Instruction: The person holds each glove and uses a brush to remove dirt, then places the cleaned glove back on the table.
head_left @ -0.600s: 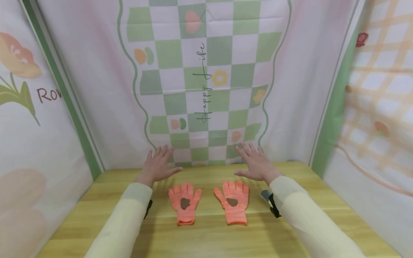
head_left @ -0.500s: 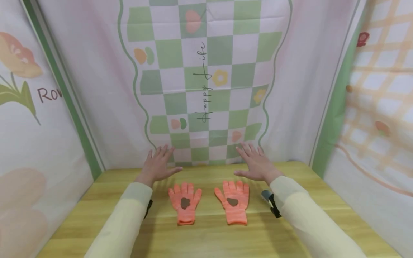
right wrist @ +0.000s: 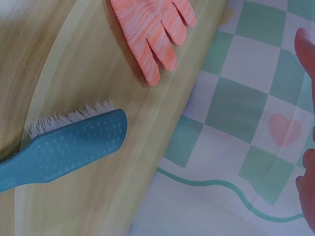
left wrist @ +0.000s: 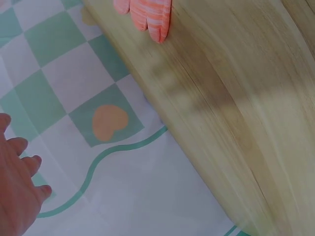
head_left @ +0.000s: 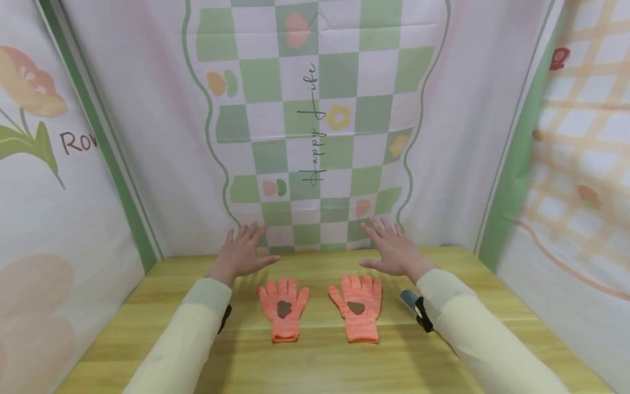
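Observation:
Two coral gloves lie flat on the wooden table, fingers pointing away: a left one (head_left: 284,309) and a right one (head_left: 357,308), each with a brown patch. My left hand (head_left: 242,255) is held above the table's far edge, beyond and left of the left glove, fingers spread and holding nothing. Mirroring it, my right hand (head_left: 392,253) is raised beyond the right glove, fingers also spread and nothing held. In the right wrist view a blue brush (right wrist: 78,146) with white bristles lies on the table beside a glove (right wrist: 152,34); my right sleeve partly hides it in the head view.
The wooden table (head_left: 315,366) reaches back to a green-and-white checked curtain (head_left: 315,126). Printed cloths hang at the left (head_left: 59,219) and right (head_left: 581,219). Black straps show at both wrists.
The head view has shifted very slightly, so the scene sits a little differently in it. A bit more of the brush side shows by the right sleeve. The hands keep their spread pose.

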The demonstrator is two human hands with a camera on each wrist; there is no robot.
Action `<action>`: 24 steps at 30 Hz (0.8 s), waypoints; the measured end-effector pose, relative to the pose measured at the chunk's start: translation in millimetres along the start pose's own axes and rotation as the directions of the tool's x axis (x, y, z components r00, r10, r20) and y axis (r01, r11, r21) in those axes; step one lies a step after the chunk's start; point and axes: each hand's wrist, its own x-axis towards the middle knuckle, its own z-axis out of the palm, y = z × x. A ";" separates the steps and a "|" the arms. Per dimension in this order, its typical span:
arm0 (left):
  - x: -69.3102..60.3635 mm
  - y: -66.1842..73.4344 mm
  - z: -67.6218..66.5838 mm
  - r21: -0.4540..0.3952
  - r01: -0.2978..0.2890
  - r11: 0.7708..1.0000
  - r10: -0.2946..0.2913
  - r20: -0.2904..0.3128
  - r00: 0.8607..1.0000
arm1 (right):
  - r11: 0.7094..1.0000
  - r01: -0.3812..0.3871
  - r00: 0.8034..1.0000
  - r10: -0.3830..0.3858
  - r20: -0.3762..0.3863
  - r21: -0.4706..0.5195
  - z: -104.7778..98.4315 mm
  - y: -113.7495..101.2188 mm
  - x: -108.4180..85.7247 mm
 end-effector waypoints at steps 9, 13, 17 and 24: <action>-4.8 2.2 -3.6 -0.034 0.000 0.999 0.000 0.010 1.000 | 1.000 0.011 1.000 -0.011 -0.015 0.010 -6.7 3.2 -8.4; -7.6 1.0 -4.0 -0.041 0.005 0.999 -0.005 0.007 1.000 | 1.000 0.011 1.000 -0.011 -0.024 0.006 -9.4 3.7 -13.5; -9.8 -0.2 -2.6 -0.030 -0.006 1.000 0.006 0.008 1.000 | 0.999 -0.001 1.000 0.001 -0.003 0.032 -13.5 3.2 -19.4; -17.2 3.0 -3.7 -0.042 -0.027 0.999 0.026 -0.020 0.999 | 0.999 -0.003 1.000 0.003 -0.009 0.048 -19.4 2.7 -30.5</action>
